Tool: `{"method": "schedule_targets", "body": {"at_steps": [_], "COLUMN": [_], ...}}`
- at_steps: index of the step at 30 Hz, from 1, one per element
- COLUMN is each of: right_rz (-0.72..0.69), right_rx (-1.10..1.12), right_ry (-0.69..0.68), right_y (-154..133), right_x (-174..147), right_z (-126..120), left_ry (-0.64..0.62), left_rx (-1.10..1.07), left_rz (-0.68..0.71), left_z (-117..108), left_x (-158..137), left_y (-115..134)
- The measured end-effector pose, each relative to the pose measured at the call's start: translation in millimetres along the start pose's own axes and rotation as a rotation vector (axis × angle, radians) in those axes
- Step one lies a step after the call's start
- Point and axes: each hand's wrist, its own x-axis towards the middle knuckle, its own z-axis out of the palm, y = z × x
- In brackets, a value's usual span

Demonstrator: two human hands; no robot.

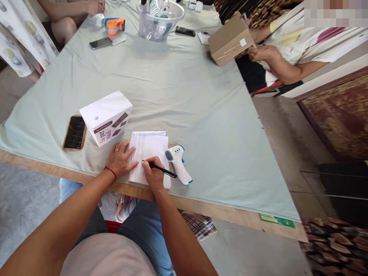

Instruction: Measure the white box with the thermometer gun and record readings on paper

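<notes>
A stack of white paper point(156, 147) with columns of small writing down its left side lies near the table's front edge. My right hand point(154, 174) grips a black pen point(161, 168), its tip touching the sheet close to the written columns. My left hand point(120, 159), wearing a ring and a red cord at the wrist, lies with fingers spread over the paper's left edge. Just right of the stack is a white and blue infrared thermometer point(179, 165). Behind my left hand stands a white box point(107, 115) with brown print, and a phone in a brown case point(74, 132) lies beside it.
A clear plastic bucket point(159, 28) with bottles stands at the far end. Near it are an orange tape dispenser point(115, 26), a phone point(100, 43) and a dark phone point(185, 31). At the right, another person holds a cardboard box point(228, 40); someone else sits at the far left.
</notes>
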Motion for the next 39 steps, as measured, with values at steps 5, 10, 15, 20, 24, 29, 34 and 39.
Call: {"method": "schedule_targets", "body": {"at_steps": [5,10,15,20,24,29,34,39], "right_rz": [0.003,0.002,0.009,0.009,-0.018,-0.130,-0.435,-0.577], "right_rx": [0.027,0.029,0.022,0.020,0.038,0.008,-0.298,-0.675], "right_ry": [0.043,0.061,0.043,0.038,0.086,0.179,-0.058,-0.175], "right_y": [-3,-3,-2,-1,-3,-4,3,0], "right_x": [-1,-1,0,-1,-2,0,22,58], "right_z": [-1,-1,-1,0,-1,-3,-3,-10], "left_ry": [-0.008,0.002,0.008,0.001,-0.006,0.008,0.047,0.097], "left_rx": [0.002,0.012,0.015,0.017,0.011,-0.010,-0.019,-0.021], "left_rz": [0.001,0.011,0.015,0.011,0.007,0.000,0.002,0.006], "left_z": [0,0,1,0,1,3,3,4], "left_x": [0,0,0,-1,0,-1,-4,-4], "left_y": [0,0,0,0,0,-3,-5,-11]}}
